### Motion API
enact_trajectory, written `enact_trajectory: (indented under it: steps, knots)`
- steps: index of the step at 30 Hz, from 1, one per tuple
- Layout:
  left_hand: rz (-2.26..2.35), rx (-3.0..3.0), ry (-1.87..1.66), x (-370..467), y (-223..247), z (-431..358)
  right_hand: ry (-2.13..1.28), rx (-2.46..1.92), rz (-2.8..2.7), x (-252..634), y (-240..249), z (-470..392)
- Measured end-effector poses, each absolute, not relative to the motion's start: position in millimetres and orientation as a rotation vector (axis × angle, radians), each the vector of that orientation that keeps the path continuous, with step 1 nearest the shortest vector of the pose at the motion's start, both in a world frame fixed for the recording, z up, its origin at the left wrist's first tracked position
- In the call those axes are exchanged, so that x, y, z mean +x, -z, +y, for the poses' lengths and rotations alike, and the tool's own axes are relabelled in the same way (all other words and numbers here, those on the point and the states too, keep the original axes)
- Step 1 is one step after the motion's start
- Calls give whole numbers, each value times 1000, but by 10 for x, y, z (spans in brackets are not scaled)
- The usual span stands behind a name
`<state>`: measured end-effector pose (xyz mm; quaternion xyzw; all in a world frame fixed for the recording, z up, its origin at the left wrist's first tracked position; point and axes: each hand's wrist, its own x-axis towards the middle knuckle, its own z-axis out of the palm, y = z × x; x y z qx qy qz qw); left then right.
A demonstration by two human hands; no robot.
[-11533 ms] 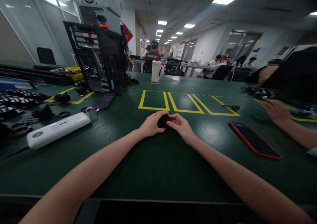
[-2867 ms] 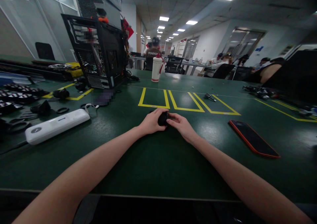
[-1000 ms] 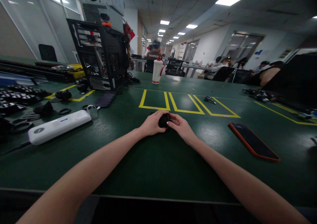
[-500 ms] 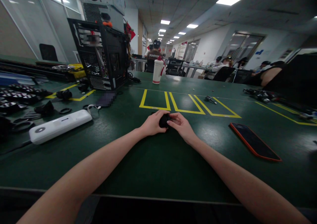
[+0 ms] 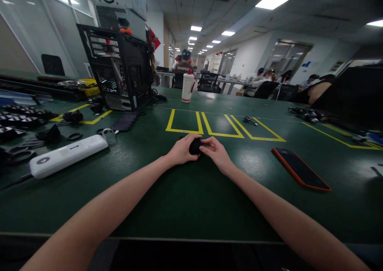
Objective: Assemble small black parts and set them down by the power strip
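Between my two hands is a small rounded black object, partly covered by fingers, so its kind is not clear. My left hand wraps round it from the left, fingers over the far side and thumb on the near side. From the right, the thumb and index finger of my right hand pinch at its edge; whether they hold a separate small part is hidden. Both hands are low over the green table, just in front of the yellow tape outlines.
An orange-edged phone lies to the right. On the left are a white power strip, black parts and an open computer case. Farther back stand a white cup and a small metal-and-black piece. People sit at desks behind.
The view has shifted slightly, moving the scene a little left. Both hands keep their places on the black object, with the right fingers adjusting slightly at its edge.
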<state>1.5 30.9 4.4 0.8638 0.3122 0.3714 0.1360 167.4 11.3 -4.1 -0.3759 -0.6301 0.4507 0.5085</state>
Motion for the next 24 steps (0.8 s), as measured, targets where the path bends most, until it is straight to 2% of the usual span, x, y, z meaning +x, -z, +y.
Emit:
enact_trajectory:
  steps: [7, 14, 24]
  knots:
    - [916, 2509, -1065, 6, -55, 295, -1117, -993, -1584, 1694, 10, 136]
    - [877, 2520, -1071, 8, -39, 312, -1178, -839, -1586, 1711, 51, 137]
    - [888, 2509, -1056, 11, -54, 301, -1086, -927, -1521, 1654, 42, 167]
